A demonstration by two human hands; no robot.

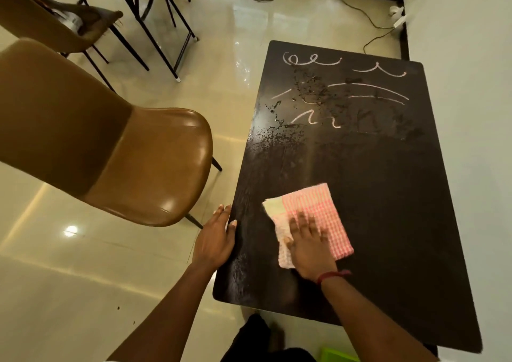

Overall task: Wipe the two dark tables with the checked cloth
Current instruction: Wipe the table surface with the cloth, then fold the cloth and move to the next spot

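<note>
A dark rectangular table [388,195] fills the right half of the view. White chalk-like squiggles [346,90] and wet droplet patches mark its far half. The pink-and-white checked cloth [318,206] lies folded on the near left part of the table. My right hand [309,245] presses flat on the cloth's near edge, fingers spread, a red thread around the wrist. My left hand [217,237] rests on the table's left edge, fingers curled over it. Only one dark table is in view.
A brown leather chair [124,162] stands close to the table's left side. More chairs and folding table legs [155,15] are at the back left. Cables [368,15] run along the floor by the far wall. A green object [336,356] sits below the table's near edge.
</note>
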